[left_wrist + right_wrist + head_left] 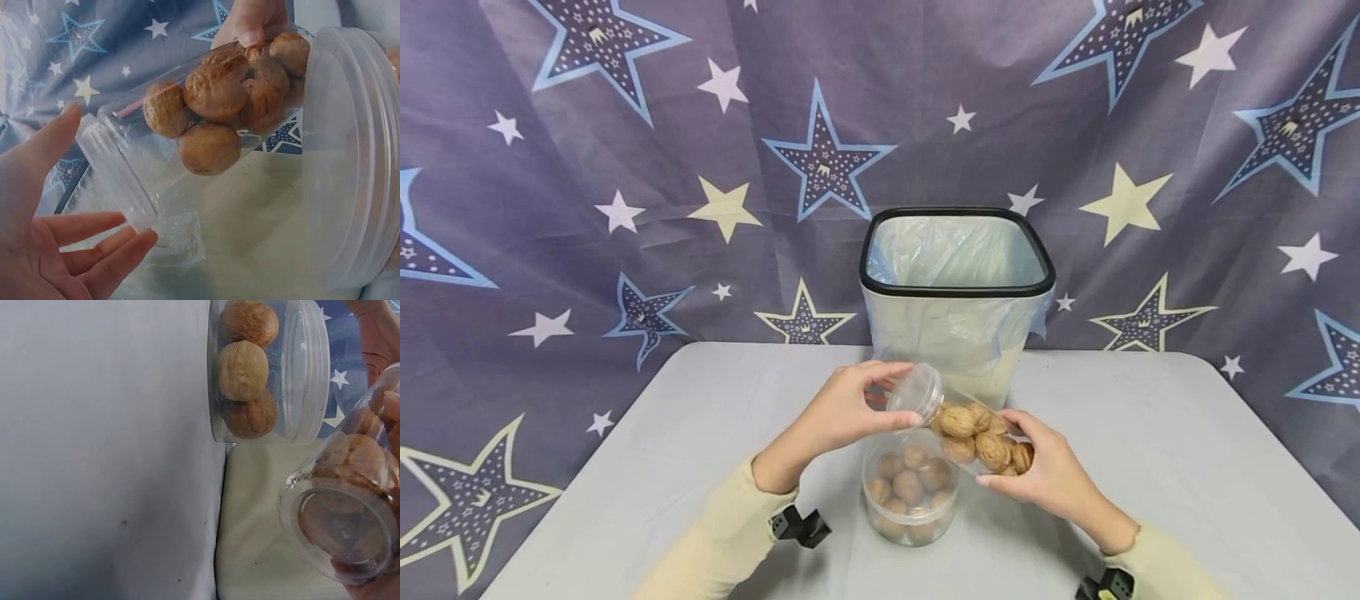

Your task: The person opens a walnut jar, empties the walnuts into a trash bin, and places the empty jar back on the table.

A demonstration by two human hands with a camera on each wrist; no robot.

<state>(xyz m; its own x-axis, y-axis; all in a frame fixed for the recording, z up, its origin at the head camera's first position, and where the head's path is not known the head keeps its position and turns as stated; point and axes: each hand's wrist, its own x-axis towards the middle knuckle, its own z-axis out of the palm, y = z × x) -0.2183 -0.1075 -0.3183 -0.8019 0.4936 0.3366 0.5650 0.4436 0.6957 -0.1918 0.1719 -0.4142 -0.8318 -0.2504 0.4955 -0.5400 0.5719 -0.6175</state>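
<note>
A clear jar of walnuts [976,433] is tilted in the air, its lidded end raised toward the left. My right hand [1052,467] grips the jar near its base. At the other end, my left hand [850,404] holds the translucent lid [119,175] between thumb and fingertips; the lid sits on the jar's mouth. Several walnuts [215,90] show through the jar wall. Below the hands, a round, wide tub [910,500] of walnuts stands upright on the table, with a translucent lid on top.
Behind the hands stands a pale bin [943,333] with a black rim and a plastic liner. A grey-white table [737,400] lies under everything. A dark cloth [700,125] with stars hangs behind it.
</note>
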